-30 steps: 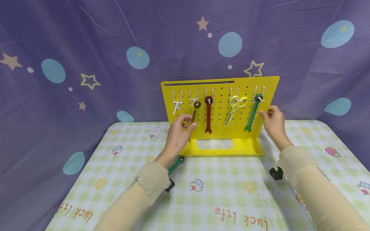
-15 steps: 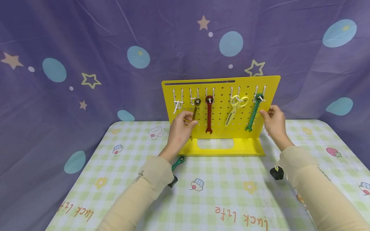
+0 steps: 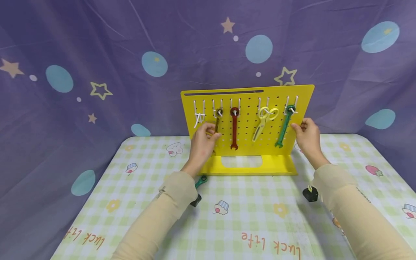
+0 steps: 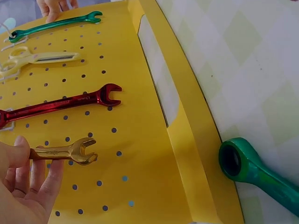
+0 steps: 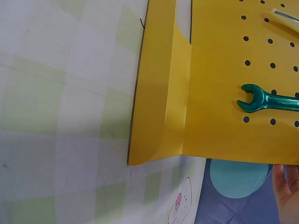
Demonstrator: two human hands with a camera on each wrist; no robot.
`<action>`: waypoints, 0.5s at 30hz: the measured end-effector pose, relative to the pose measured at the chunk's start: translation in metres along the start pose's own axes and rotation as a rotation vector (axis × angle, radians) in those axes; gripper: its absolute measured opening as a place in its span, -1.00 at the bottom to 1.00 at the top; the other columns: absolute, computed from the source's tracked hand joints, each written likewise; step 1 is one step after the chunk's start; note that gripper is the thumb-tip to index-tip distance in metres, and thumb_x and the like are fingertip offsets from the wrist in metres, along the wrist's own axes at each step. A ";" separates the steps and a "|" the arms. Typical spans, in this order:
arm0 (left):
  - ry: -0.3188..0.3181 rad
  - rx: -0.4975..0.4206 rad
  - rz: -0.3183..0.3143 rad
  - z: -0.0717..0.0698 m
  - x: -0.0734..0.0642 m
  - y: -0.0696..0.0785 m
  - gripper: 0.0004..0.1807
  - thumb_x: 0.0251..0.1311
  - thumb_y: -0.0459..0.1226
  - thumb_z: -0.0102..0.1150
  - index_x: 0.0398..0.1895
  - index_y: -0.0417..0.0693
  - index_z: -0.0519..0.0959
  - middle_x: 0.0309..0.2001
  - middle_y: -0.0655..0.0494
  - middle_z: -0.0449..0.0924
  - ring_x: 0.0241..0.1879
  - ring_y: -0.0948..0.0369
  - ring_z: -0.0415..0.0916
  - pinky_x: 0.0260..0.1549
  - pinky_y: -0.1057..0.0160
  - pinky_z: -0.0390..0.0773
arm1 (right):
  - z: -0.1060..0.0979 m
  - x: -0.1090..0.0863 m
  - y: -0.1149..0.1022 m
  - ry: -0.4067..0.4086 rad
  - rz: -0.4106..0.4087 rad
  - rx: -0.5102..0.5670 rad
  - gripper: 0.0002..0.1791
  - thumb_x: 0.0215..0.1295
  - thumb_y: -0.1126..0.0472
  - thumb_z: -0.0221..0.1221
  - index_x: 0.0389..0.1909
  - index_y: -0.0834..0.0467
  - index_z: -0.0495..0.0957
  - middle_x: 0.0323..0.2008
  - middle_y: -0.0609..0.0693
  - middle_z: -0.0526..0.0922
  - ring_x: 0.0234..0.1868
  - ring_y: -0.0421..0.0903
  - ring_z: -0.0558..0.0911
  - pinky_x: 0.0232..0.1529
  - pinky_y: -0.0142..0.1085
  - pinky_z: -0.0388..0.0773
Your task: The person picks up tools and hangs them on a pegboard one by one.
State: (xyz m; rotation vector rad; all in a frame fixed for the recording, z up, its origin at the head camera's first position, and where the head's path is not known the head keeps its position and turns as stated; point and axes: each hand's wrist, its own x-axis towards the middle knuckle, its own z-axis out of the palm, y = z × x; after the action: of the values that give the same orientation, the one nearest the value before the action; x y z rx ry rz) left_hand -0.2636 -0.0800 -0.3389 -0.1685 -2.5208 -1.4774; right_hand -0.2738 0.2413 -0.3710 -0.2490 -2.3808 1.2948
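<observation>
My left hand (image 3: 203,142) pinches a gold combination wrench (image 4: 63,152) by its shaft, thumb on one side and fingers on the other. The wrench's ring end (image 3: 219,112) is at the second white hook from the left, and the hook tip shows in the ring. My right hand (image 3: 308,140) grips the right edge of the yellow pegboard (image 3: 245,139), thumb in front. On the board hang a red wrench (image 3: 234,130), pale yellow scissors (image 3: 261,126) and a green wrench (image 3: 285,127).
The leftmost hook (image 3: 199,117) holds nothing. Another green wrench (image 4: 261,175) lies on the checked tablecloth (image 3: 253,231) before the board, partly hidden by the left sleeve. Dark objects sit by each wrist. A purple curtain (image 3: 201,43) hangs behind the table.
My left hand has moved the gold wrench slightly up and left, bringing its ring from below the second hook onto the hook's tip. The right hand stays on the board edge.
</observation>
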 end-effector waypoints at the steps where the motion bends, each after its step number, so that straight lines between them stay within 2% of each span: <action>1: 0.000 -0.002 -0.004 0.000 0.001 0.000 -0.72 0.29 -0.25 0.30 0.02 -0.06 0.55 -0.17 0.08 0.55 -0.19 0.11 0.52 -0.26 0.16 0.57 | 0.000 0.000 0.000 0.000 0.002 0.001 -0.56 0.51 0.14 0.05 0.12 0.47 0.38 -0.03 0.35 0.58 -0.21 -0.21 0.48 -0.24 -0.56 0.40; 15: 0.020 -0.019 -0.019 0.006 0.009 -0.008 -0.76 0.29 -0.24 0.30 -0.03 -0.07 0.56 -0.14 0.09 0.57 -0.16 0.13 0.57 -0.24 0.20 0.60 | 0.000 -0.001 -0.003 -0.001 0.012 0.007 -0.58 0.51 0.15 0.04 0.11 0.46 0.38 -0.02 0.34 0.57 -0.19 -0.18 0.49 -0.22 -0.53 0.41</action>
State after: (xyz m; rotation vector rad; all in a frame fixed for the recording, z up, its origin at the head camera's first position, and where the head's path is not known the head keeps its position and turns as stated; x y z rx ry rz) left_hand -0.2746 -0.0789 -0.3466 -0.1325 -2.5002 -1.5033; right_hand -0.2725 0.2393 -0.3692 -0.2602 -2.3787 1.3092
